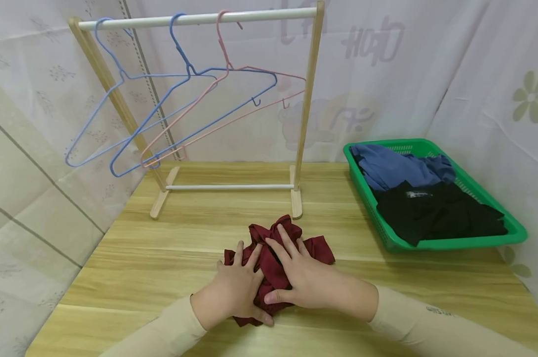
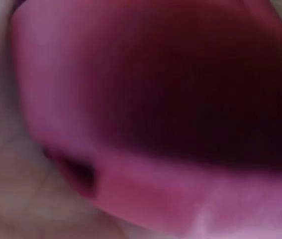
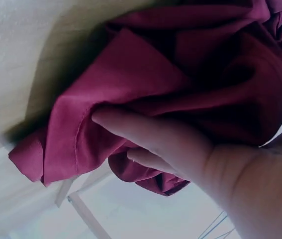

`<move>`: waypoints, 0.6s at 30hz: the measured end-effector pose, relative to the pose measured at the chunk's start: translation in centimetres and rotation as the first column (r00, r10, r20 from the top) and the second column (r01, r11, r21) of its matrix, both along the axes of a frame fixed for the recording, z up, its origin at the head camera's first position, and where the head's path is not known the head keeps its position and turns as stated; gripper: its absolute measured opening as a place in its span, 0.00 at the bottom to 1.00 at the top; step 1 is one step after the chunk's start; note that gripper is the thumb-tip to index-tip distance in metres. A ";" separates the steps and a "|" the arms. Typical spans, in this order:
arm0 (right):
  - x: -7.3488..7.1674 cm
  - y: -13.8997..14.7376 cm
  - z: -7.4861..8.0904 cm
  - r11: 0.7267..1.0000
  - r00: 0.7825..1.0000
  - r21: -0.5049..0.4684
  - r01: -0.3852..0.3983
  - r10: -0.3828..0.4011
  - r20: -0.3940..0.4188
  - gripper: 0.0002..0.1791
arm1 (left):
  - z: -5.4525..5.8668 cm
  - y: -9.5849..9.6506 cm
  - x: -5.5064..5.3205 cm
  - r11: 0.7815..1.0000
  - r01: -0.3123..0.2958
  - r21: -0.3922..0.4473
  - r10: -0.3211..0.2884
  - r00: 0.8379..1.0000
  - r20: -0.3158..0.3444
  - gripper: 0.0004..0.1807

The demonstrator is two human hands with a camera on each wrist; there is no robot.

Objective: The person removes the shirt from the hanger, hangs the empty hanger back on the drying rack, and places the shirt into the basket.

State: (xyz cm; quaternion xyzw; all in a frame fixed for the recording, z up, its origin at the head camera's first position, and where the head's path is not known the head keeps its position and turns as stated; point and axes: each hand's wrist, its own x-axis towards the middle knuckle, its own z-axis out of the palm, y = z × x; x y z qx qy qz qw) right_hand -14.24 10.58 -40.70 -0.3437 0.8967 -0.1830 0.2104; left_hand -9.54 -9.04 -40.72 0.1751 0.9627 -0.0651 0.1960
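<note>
A crumpled dark red garment (image 1: 273, 267) lies in a heap on the wooden table; its exact kind is hidden by the folds. My left hand (image 1: 235, 290) rests on its left side with fingers spread. On the right side my right hand (image 1: 311, 277) lies over it, fingers spread and pointing away from me. In the right wrist view the smooth red cloth (image 3: 126, 74) shows a stitched seam, with fingers (image 3: 131, 127) lying against it. Close red folds (image 2: 145, 194) fill most of the left wrist view, blurred, with skin along the edge.
Behind the garment stands a wooden rack (image 1: 312, 99) with a white rail (image 1: 269, 16). Two blue hangers (image 1: 161, 101) and a pink hanger (image 1: 184, 116) hang on it. At the right, a green basket (image 1: 376, 223) holds blue clothing (image 1: 398, 166) and black clothing (image 1: 438, 210).
</note>
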 end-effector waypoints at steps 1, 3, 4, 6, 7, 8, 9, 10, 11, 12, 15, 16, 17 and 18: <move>0.0 -0.1 0.0 1.000 1.000 -0.003 -0.007 0.007 -0.012 0.59 | -0.1 0.0 0.0 1.000 0.002 -0.002 -0.002 1.000 -0.006 0.64; -0.1 -0.4 0.1 1.000 0.999 0.007 -0.018 0.019 -0.044 0.51 | -0.1 -0.1 0.1 1.000 0.005 -0.008 -0.006 1.000 -0.021 0.61; -0.2 -0.4 0.1 1.000 0.998 0.017 -0.020 0.021 -0.059 0.47 | -0.1 -0.1 0.1 1.000 0.009 -0.009 -0.009 1.000 -0.029 0.60; -0.2 -0.4 0.0 0.998 0.995 0.052 -0.021 0.025 -0.092 0.40 | -0.2 -0.1 0.3 1.000 0.009 -0.001 -0.010 0.999 -0.041 0.57; -0.2 -0.4 0.0 0.998 0.994 0.068 -0.016 0.023 -0.104 0.38 | -0.2 -0.1 0.4 1.000 0.005 0.001 -0.005 0.999 -0.043 0.57; -0.2 -0.4 0.0 0.996 0.994 0.086 -0.007 0.016 -0.112 0.36 | -0.2 -0.1 0.6 1.000 -0.004 0.004 0.004 0.999 -0.046 0.57; -0.2 -0.4 -0.1 0.995 0.993 0.099 0.008 0.004 -0.115 0.36 | -0.3 -0.1 0.8 1.000 -0.015 0.007 0.015 0.999 -0.049 0.57; -0.2 -0.3 -0.2 0.993 0.993 0.116 0.022 -0.008 -0.121 0.36 | -0.3 -0.1 1.0 1.000 -0.029 0.009 0.030 0.998 -0.054 0.57; -0.2 -0.3 -0.2 0.991 0.992 0.130 0.038 -0.021 -0.127 0.36 | -0.3 -0.1 1.2 0.999 -0.047 0.006 0.047 0.997 -0.058 0.59; -0.2 -0.3 -0.3 0.988 0.991 0.142 0.055 -0.036 -0.132 0.36 | -0.3 0.0 1.4 0.998 -0.066 -0.002 0.066 0.996 -0.062 0.61; -0.4 -0.2 -0.6 0.977 0.988 0.190 0.091 -0.065 -0.141 0.38 | -0.3 0.1 1.8 0.992 -0.123 -0.030 0.120 0.990 -0.077 0.69; -0.4 -0.1 -0.7 0.975 0.988 0.204 0.091 -0.063 -0.139 0.39 | -0.4 0.1 1.8 0.989 -0.140 -0.037 0.137 0.987 -0.080 0.72; -0.5 -0.1 -0.7 0.972 0.990 0.216 0.088 -0.061 -0.131 0.40 | -0.5 0.1 1.8 0.987 -0.152 -0.043 0.148 0.986 -0.081 0.75; -0.6 0.0 -0.8 0.970 0.991 0.228 0.082 -0.056 -0.118 0.41 | -0.5 0.0 1.7 0.986 -0.158 -0.048 0.154 0.985 -0.081 0.77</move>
